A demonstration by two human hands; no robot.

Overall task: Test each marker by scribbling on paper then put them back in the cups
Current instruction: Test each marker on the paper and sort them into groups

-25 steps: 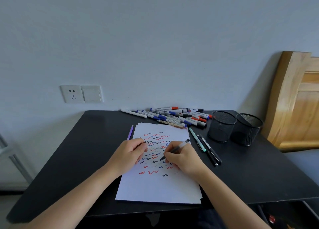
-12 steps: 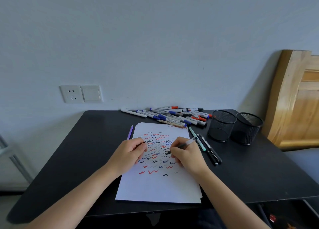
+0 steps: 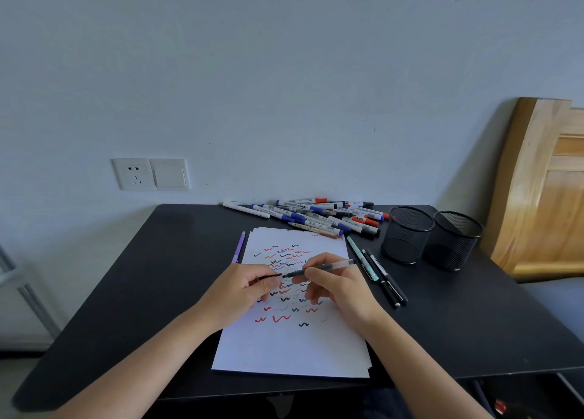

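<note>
1. A person at the black surface brings a clear-barrelled, black-tipped marker up to its slim black cap. Both are held just above a white sheet of paper covered in red, blue and black squiggles.
2. The right hand has its fingers pinched round the marker near the writing end. The left hand grips the cap between thumb and fingers, pointing it at the tip. Tip and cap nearly meet, though whether the tip has entered cannot be told.
3. The step in hand looks like recapping. It will go best with barrel and cap kept in one straight line, pushed together until the cap seats, with the wet tip clear of the skin and the sheet.
4. Two black wire-mesh cups, the nearer and the farther, stand side by side at the right of the surface. Nothing rises above either rim, and both look empty through the mesh.
5. A heap of white markers with blue, red and black caps lies against the wall beyond the sheet.
6. A teal pen and two black pens lie between the sheet and the cups, and a purple pen lies along the sheet's left edge. The return to the cups seems barely begun.
</note>
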